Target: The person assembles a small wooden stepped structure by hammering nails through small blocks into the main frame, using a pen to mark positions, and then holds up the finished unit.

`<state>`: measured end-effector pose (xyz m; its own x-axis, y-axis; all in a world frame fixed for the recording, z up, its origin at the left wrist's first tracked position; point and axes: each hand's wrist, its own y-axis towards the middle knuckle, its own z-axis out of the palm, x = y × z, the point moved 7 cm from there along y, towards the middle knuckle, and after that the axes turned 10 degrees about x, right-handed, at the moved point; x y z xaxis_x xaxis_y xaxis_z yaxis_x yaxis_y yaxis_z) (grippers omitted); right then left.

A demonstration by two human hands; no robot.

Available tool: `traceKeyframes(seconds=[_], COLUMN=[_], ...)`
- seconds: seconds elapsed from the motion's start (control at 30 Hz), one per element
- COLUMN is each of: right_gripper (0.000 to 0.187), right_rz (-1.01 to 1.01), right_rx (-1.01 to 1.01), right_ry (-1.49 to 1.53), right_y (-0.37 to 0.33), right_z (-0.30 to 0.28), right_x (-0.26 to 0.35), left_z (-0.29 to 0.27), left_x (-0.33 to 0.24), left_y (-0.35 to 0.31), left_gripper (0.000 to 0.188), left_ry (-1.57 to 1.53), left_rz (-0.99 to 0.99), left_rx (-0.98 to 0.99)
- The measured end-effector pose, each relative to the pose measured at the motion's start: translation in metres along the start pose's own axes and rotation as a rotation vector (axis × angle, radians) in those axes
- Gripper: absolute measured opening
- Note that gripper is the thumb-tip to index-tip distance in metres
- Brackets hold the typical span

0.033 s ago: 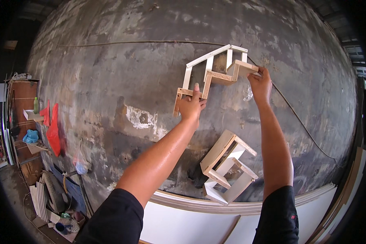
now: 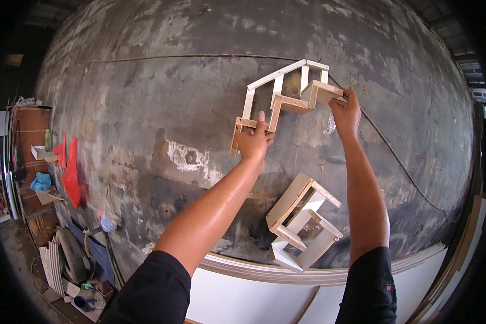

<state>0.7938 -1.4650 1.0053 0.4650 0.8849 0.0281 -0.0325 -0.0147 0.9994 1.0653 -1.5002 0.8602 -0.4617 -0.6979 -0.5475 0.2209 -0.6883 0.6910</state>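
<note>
Both my arms are raised toward the dark wall, holding a small wooden staircase point(image 2: 296, 103) with a white railing point(image 2: 276, 73) along its far side. My left hand point(image 2: 252, 144) is closed around the lowest step at its left end, the thumb pointing up. At the upper right end, my right hand point(image 2: 345, 116) pinches the edge of the top step. The steps climb from lower left to upper right. Below, between my forearms, a second boxy wooden piece point(image 2: 290, 201) with white panels stands tilted against the wall. Whether the staircase touches the wall, I cannot tell.
White boards point(image 2: 243, 294) lean in a stack along the wall's foot. A cable point(image 2: 405, 154) runs across the stained wall point(image 2: 162, 97). At left are a brown cabinet point(image 2: 32, 140), a red bag point(image 2: 71, 175), a tire point(image 2: 70, 254) and cluttered scraps. Long planks point(image 2: 464, 254) stand at right.
</note>
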Motion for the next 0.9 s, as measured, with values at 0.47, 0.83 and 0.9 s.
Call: traceKeyframes(seconds=[0.47,0.83,0.9], right_gripper=[0.051,0.054,0.055], right_rz=[-0.031,-0.020,-0.007], right_rx=[-0.028,-0.036,-0.033], right_ry=[-0.035,-0.019,-0.012], right_y=[0.008,0.029,0.030], right_z=[-0.009,-0.009,-0.006], right_x=[0.006,0.025,0.023], left_z=[0.014,0.026,0.024], left_x=[-0.022,-0.049,-0.048], left_y=[0.003,0.016,0.019], left_gripper=[0.069,0.074,0.074], left_ry=[0.074,0.074,0.074], left_rz=[0.084,0.087,0.082], left_rx=[0.037,0.035,0.035])
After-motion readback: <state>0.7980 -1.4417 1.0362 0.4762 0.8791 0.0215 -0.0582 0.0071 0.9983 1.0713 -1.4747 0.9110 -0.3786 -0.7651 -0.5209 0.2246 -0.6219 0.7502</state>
